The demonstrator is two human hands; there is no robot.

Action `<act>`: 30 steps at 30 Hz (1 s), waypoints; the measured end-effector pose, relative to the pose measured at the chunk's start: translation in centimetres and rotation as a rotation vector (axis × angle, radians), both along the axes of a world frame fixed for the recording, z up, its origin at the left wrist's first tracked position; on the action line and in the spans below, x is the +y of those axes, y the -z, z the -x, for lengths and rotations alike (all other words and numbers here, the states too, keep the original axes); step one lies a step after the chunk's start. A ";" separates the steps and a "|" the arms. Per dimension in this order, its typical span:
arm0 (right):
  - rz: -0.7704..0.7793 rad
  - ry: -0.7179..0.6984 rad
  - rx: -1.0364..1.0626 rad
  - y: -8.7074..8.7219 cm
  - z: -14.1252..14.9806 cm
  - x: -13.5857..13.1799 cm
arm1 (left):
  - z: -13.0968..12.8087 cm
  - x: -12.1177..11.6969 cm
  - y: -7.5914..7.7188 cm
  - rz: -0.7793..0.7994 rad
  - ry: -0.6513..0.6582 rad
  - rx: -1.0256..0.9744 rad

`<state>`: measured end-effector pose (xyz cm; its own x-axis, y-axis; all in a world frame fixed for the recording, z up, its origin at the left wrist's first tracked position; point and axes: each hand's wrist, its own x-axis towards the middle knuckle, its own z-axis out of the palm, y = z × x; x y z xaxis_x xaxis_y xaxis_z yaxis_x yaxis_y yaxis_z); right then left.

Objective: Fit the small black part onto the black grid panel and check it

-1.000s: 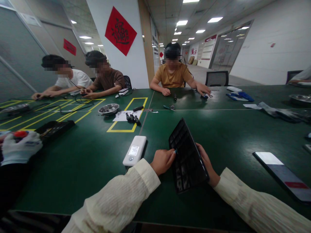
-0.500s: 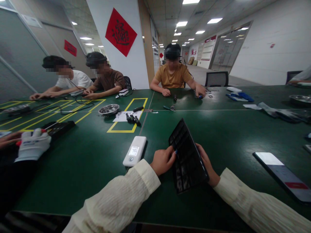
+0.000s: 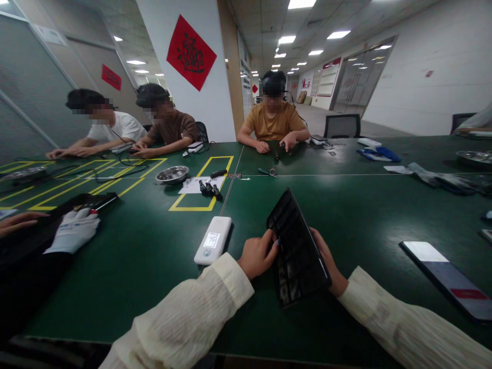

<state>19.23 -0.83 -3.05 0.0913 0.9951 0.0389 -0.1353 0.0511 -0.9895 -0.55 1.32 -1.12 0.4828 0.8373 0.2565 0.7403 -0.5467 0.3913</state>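
A thin black rectangular panel (image 3: pixel 295 251), glossy with rows of darker rectangles on its face, is held tilted above the green table (image 3: pixel 154 287). My right hand (image 3: pixel 331 264) grips its right edge, the fingers partly hidden behind it. Against the left side of its face, my left hand (image 3: pixel 260 254) is closed, thumb and fingers pinched together. A small blue spot (image 3: pixel 278 241) shows at those fingertips; what it belongs to is too small to tell. A white power bank (image 3: pixel 213 240) with a lit display lies left of my left hand.
At right lies a phone (image 3: pixel 448 277). Beyond my hands are black cylindrical parts (image 3: pixel 210 189) on paper, a metal bowl (image 3: pixel 172 175) and pliers (image 3: pixel 267 171). A co-worker's gloved hand (image 3: pixel 75 230) works at a black case on the left. Several people sit opposite.
My hands and the black panel stay almost still. The co-worker's gloved hand at left has moved right and the screwdriver there is less visible. The person opposite has drawn one hand inward.
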 end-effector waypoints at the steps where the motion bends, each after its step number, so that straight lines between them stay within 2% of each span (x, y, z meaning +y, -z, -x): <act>1: -0.002 -0.004 0.002 0.1 0.0 0.0 | 0.0 0.0 0.0 0.000 -0.004 -0.006; 13: -0.001 -0.033 0.026 -0.2 0.1 -0.1 | 0.1 0.4 0.3 -0.018 0.007 0.074; 30: -0.040 0.006 -0.018 0.1 -0.1 0.3 | 0.1 0.4 0.4 -0.019 0.003 0.103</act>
<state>19.30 -0.56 -3.16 0.0966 0.9921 0.0804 -0.1173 0.0915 -0.9889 -0.63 1.76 -1.49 0.5097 0.8316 0.2207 0.7746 -0.5552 0.3029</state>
